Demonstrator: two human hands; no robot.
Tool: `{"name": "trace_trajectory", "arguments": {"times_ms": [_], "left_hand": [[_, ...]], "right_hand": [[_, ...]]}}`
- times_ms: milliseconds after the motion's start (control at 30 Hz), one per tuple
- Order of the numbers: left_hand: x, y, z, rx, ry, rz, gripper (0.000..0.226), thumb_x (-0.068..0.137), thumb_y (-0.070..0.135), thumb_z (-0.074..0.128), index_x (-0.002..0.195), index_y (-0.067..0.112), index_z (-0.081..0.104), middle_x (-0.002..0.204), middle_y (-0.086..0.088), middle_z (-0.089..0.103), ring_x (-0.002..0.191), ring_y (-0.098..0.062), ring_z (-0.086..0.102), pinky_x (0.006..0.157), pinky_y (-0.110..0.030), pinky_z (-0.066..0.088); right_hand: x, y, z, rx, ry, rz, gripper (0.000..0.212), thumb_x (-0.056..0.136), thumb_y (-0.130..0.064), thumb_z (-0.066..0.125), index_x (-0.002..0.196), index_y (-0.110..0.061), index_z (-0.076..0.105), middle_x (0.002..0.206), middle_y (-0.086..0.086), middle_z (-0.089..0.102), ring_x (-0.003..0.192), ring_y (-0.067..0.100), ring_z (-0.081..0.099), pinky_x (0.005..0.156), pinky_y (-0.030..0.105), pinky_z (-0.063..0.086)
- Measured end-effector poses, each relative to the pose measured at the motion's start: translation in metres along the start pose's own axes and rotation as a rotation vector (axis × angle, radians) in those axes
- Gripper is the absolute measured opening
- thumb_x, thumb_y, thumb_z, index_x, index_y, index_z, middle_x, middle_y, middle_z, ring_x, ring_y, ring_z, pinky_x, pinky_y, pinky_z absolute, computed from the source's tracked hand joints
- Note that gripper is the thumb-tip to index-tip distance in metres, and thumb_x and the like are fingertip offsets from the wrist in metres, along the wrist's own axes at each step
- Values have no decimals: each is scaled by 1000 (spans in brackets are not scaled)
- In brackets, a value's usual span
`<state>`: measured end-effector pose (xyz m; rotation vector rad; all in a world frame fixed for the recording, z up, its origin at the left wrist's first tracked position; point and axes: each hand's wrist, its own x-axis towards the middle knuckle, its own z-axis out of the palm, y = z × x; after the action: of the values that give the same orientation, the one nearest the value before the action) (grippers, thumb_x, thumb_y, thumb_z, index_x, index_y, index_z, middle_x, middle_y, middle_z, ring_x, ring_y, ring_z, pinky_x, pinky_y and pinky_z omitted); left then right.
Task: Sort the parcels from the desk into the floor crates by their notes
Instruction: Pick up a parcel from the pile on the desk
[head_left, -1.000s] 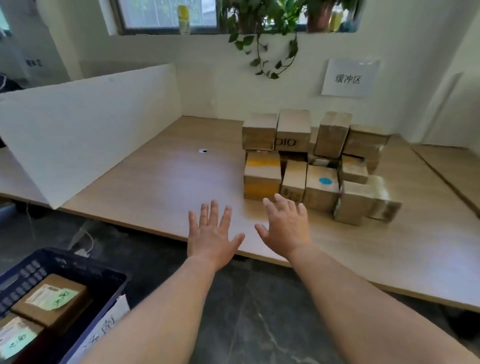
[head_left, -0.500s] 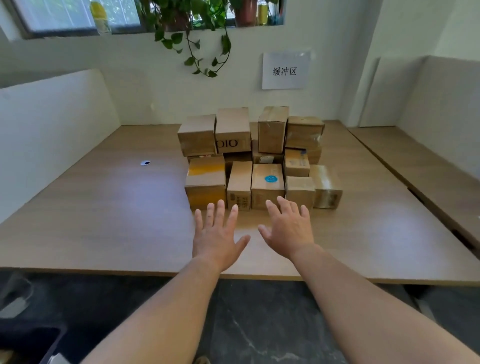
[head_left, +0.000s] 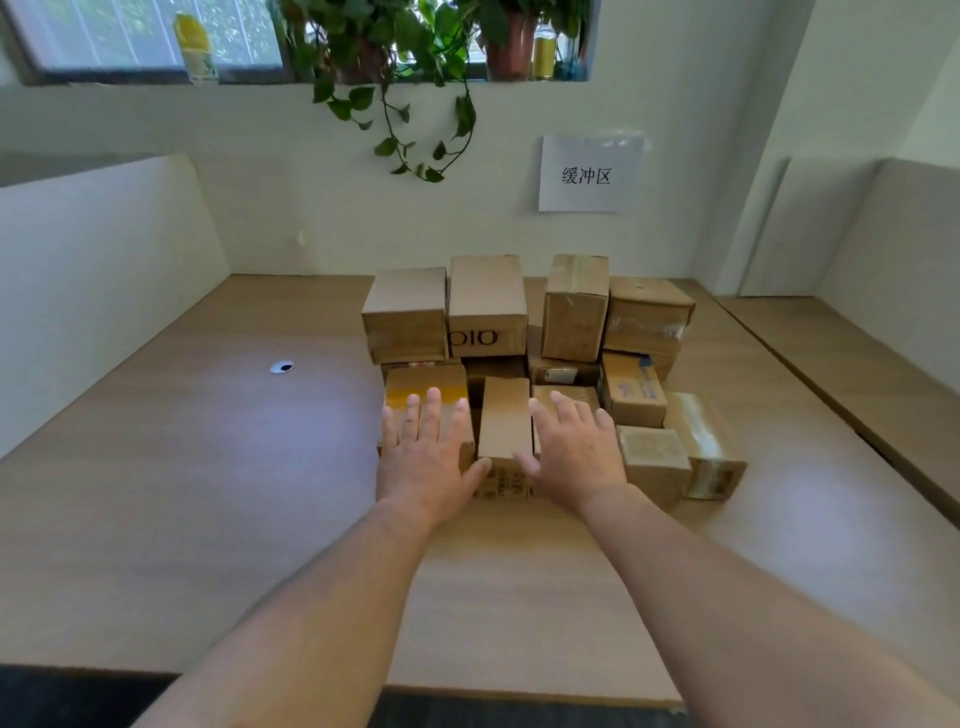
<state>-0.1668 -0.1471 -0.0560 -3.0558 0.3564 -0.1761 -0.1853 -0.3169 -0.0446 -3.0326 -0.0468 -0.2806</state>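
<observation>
Through the head camera I am inspecting the stacked parcels, taking the narrow parcel (head_left: 505, 421) in the front row as my reference.

**Hands.** The left hand (head_left: 423, 457) is hovering just left of the narrow parcel, over the yellow-taped parcel (head_left: 426, 387). The right hand (head_left: 571, 452) is hovering just right of it. Both are spread flat, fingers straight, gripping nothing. The thumbs are lying close to the narrow parcel's front corners; I cannot tell whether they are touching.

**Handling.** I am judging the narrow parcel to be stiff, dry cardboard, probably light and not slippery. As the contents are unknown, I am treating it as fragile. It is sitting tight between its neighbours, so I am advising a palm on each long side and a straight upward lift, sparing the taller stack behind it. No note is showing on its top face, and the front print is too small to read.

**Surface and room.** The desk (head_left: 208, 493) is smooth pale wood, catching glare left of the narrow parcel. A small black-and-white object (head_left: 282, 367) is lying well left and behind. A white partition (head_left: 104, 270) is standing further left. A wall sign (head_left: 589, 174) and a trailing plant (head_left: 395, 62) are hanging above and behind. No crate is showing.
</observation>
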Motion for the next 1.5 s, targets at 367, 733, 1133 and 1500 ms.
{"name": "trace_trajectory", "arguments": {"times_ms": [367, 733, 1133, 1500], "left_hand": [[135, -105, -5, -34, -13, -17, 76, 95, 65, 17, 151, 27, -18, 160, -10, -19, 148, -28, -15, 120, -47, -6], [247, -177, 10, -161, -38, -29, 72, 98, 61, 18, 153, 28, -14, 161, -9, -17, 149, -26, -9, 122, -41, 4], [336, -195, 17, -573, -193, -249, 74, 100, 56, 24, 154, 20, -11, 158, -13, 24, 140, -33, 33, 106, -46, 36], [315, -199, 13, -989, -225, -422, 86, 85, 21, 71, 152, 16, 17, 145, -13, 35, 126, -34, 44, 102, -50, 45]], "right_hand": [[149, -54, 8, 112, -6, 27, 58, 101, -43, 40, 149, -14, 28, 142, 8, 44, 130, 22, 43, 99, 34, 43], [270, -81, 39, 119, -140, 55, 43, 103, -46, 29, 123, -15, 51, 115, 4, 61, 103, 20, 59, 74, 30, 40], [355, -88, 45, 395, -91, 197, 30, 99, -42, 47, 111, -15, 48, 83, 0, 60, 71, 14, 59, 62, 30, 50], [338, -95, 28, 626, -283, 302, 89, 88, -14, 68, 154, -16, 8, 122, 9, 54, 98, 20, 56, 80, 33, 51]]}}
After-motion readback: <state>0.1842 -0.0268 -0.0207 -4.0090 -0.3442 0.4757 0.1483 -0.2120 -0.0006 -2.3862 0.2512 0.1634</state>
